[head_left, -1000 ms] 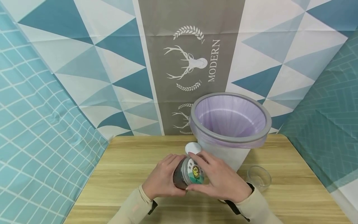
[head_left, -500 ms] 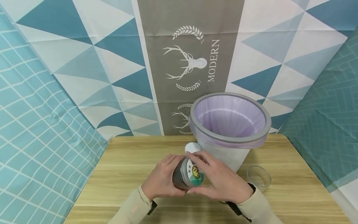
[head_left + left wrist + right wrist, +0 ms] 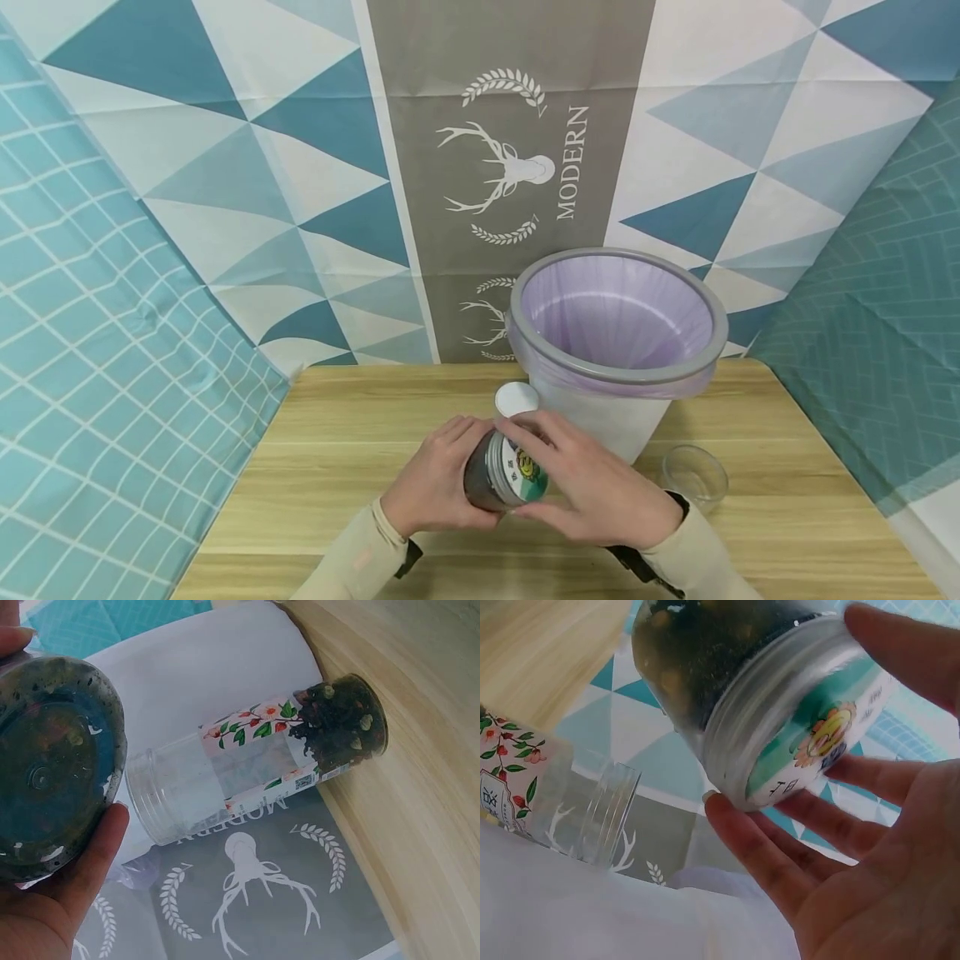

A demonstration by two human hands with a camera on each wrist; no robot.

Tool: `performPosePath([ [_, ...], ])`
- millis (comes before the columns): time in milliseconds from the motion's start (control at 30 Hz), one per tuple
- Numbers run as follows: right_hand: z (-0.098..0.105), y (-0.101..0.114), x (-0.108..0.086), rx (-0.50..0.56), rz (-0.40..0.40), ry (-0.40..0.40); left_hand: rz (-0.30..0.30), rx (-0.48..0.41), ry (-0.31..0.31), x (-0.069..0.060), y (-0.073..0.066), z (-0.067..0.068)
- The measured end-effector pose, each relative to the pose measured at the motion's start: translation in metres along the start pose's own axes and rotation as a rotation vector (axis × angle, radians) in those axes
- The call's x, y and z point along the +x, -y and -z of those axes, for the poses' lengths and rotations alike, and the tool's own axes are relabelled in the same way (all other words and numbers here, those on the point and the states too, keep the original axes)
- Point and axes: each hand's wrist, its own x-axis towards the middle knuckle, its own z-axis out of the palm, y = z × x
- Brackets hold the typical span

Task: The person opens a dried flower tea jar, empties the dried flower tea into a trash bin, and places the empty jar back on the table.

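Note:
My left hand [image 3: 433,479] grips a squat clear jar [image 3: 480,472] of dark contents, tilted so its top faces right. On its screw lid [image 3: 531,473] is a round white-and-green label with a cartoon sunflower. The fingers and thumb of my right hand [image 3: 592,479] hold this lid by its rim. The left wrist view shows the jar's base [image 3: 60,772]. Beyond the hands stands a taller clear jar [image 3: 251,761] with a flowered label and dark dried pieces at its bottom. A white disc [image 3: 517,399] shows at its place in the head view.
A white bin [image 3: 600,417] with a grey rim and purple liner stands at the back right of the wooden table [image 3: 360,400]. Right of my right hand sits a clear glass cup [image 3: 695,477]. Patterned cloth [image 3: 315,167] hangs behind the table and along both sides.
The lid's label has turned anticlockwise as seen from the head, and my right fingers have shifted round with it. My left hand and the squat jar stay nearly still.

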Motion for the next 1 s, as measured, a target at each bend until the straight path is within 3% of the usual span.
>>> performPosePath([
  [100, 0.0005, -0.0006, 0.0000, 0.010, 0.003, -0.004, 0.013, -0.007, 0.009, -0.0004, 0.0001, 0.0001],
  [367, -0.0057, 0.0007, 0.0019, -0.005, -0.101, -0.042, 0.020, 0.001, 0.010, 0.0013, -0.0002, 0.0008],
  [700, -0.0021, -0.0014, 0.0020, 0.032, -0.013, 0.020, 0.036, 0.003, 0.025, -0.0012, -0.0017, 0.0007],
  [1000, -0.0056, 0.0016, 0.0007, -0.005, -0.097, -0.043, 0.028, 0.014, 0.029, -0.0005, -0.0025, 0.0012],
])
